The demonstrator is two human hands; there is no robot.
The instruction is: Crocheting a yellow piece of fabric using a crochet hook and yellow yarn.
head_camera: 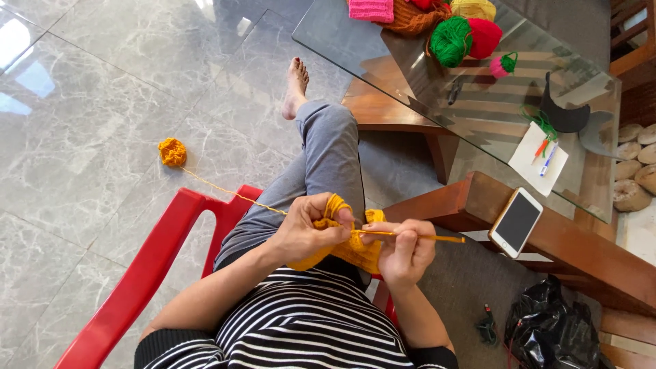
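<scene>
Left hand (304, 236) pinched the orange crochet piece (352, 249), right hand (404, 251) beside it gripped the crochet hook (424, 237); yarn tension wanted steadiness.

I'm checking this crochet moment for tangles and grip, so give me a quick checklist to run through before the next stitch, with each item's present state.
1. Right hand grips the crochet hook: ok.
2. Left hand holds the orange crochet piece, yarn looped over a finger: ok.
3. Yarn strand runs free from the orange yarn ball on the floor: ok, no snag visible.
4. Hook tip seated in a loop: cannot tell, hidden by the fingers.
5. Phone lying at the wooden edge: not ok, it overhangs.
</scene>
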